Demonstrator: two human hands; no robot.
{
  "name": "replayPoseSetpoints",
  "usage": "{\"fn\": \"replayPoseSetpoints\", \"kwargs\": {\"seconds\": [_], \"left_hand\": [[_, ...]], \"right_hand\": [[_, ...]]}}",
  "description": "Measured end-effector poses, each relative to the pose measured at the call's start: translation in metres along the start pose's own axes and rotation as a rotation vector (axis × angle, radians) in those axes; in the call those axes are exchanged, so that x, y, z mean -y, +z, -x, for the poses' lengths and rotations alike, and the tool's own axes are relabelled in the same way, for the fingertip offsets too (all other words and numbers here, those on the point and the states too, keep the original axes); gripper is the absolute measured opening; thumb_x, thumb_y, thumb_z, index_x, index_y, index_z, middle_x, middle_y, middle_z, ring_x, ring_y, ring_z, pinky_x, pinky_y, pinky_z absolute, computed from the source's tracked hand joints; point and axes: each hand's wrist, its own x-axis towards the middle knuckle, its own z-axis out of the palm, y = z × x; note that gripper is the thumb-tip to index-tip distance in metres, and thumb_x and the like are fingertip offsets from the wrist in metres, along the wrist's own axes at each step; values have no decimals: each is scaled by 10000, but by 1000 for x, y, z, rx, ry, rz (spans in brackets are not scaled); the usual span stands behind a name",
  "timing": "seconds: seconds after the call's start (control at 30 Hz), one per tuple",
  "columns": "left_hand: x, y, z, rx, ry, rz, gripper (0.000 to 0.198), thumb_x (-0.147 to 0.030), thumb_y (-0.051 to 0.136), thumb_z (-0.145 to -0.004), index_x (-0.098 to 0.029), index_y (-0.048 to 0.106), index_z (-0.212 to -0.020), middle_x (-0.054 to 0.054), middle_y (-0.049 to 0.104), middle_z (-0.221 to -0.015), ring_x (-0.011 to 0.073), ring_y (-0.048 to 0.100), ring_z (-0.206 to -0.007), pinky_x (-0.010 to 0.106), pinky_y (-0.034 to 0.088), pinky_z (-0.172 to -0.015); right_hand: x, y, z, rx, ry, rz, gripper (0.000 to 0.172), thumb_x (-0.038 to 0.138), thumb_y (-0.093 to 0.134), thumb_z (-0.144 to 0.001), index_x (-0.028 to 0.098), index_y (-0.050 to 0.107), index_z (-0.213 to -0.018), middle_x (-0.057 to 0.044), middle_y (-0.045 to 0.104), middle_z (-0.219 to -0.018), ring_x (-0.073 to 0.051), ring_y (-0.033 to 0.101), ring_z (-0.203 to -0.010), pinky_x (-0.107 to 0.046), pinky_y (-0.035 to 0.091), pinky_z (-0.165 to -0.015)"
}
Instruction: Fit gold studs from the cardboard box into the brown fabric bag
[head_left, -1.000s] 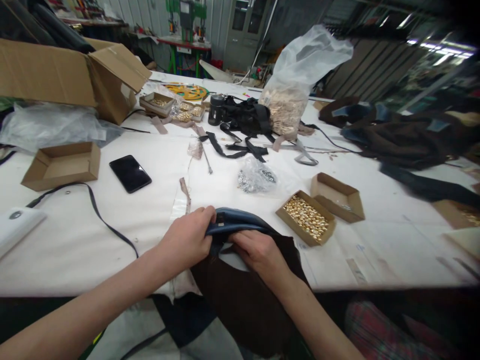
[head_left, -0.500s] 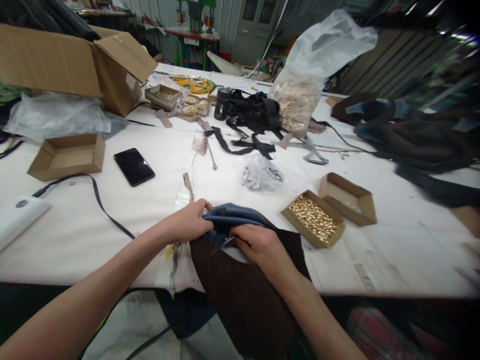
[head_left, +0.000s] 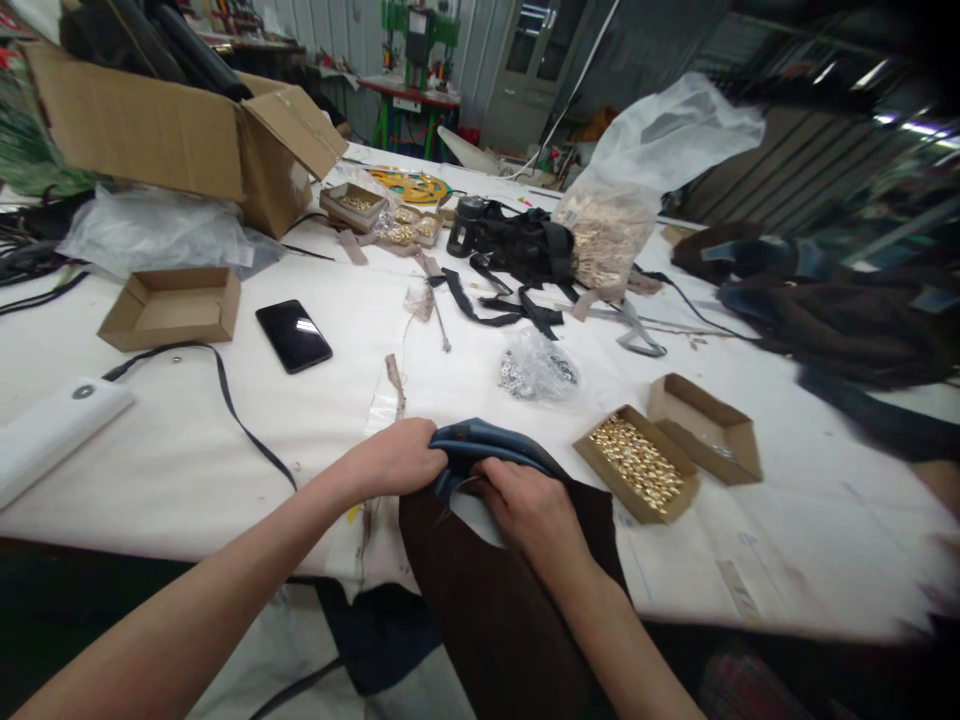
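A dark brown garment piece (head_left: 495, 620) with a blue, curved waistband-like edge (head_left: 487, 437) lies over the front edge of the table and hangs down. My left hand (head_left: 405, 456) is closed on the left end of the blue band. Further right, my right hand (head_left: 529, 500) pinches the inner side of the same band, its fingertips partly hidden in the fold. An opening in the cloth shows something pale between the hands. Right of the garment stands a cardboard box of gold-coloured studs (head_left: 637, 465), touching a box with a few small pieces (head_left: 705, 425).
A bag of silver rings (head_left: 536, 368) lies beyond the hands. On the left are a phone (head_left: 293, 336), an open box (head_left: 172, 308), a black cord (head_left: 225, 385) and a white device (head_left: 56, 435). Black straps (head_left: 517, 245) and a bag of beige pieces (head_left: 604, 235) stand farther back.
The view has shifted, so everything sits further right and slightly lower. My left hand has closed more tightly over the band's end; the right hand keeps its grip.
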Motion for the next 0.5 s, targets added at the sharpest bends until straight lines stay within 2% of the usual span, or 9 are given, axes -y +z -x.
{"fn": "replayPoseSetpoints", "kwargs": {"seconds": [0.1,0.3,0.43,0.5], "left_hand": [[6,0,0,-10,-26,37,125,-282,624,-826,-177,654,-765,78,708,-746,223,622,-671,332,394,-581],[23,-1,-1,-1,-27,166,187,-343,642,-799,-190,655,-692,44,642,-649,208,601,-600,320,371,-508],[33,-1,-3,17,-7,232,165,-345,667,-762,-190,687,-712,32,650,-652,205,619,-609,310,384,-507],[37,-3,-3,28,-3,251,145,-331,672,-751,-195,679,-700,20,621,-627,200,605,-597,310,375,-505]], "right_hand": [[-2,2,0,4,-25,-8,218,202,524,-1186,226,727,-1110,-14,776,-937,-206,750,-828,-324,466,-766],[-8,12,3,-11,-68,-36,231,196,534,-1185,239,749,-1258,-20,831,-1087,-191,797,-903,-305,522,-835],[-7,17,4,-43,-34,-31,236,242,551,-1191,234,782,-1237,-13,843,-1078,-188,807,-874,-310,540,-834],[0,14,-2,-2,13,6,229,269,582,-1179,238,809,-1163,-12,847,-1020,-193,805,-819,-320,533,-785]]}}
